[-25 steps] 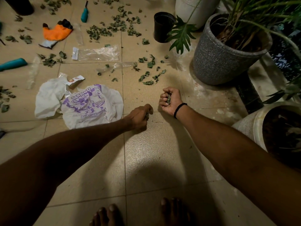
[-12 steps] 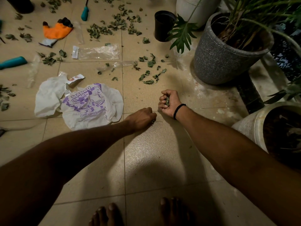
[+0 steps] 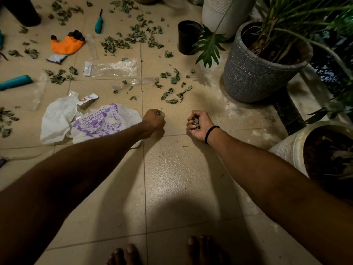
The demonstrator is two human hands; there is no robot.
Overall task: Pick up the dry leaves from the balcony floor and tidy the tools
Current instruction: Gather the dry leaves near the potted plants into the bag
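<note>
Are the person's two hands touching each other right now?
Apart. The head view shows bare floor tile between the left hand and the right hand; each grips dry leaves.

Noted left arm (image 3: 76, 178) bare along its whole visible length, down to bare left grip (image 3: 153, 122). Right arm (image 3: 267, 178) equally uncovered, right grip (image 3: 199, 129) ungloved. Thin black band (image 3: 211, 133) worn round right wrist: plain, narrow, cord-like loop, sitting snug just behind the grip. Bare feet at bottom edge of view: left foot (image 3: 124, 255) cut off to toes, right foot (image 3: 202, 245) likewise. Toes in deep shadow, nail detail unreadable
</note>
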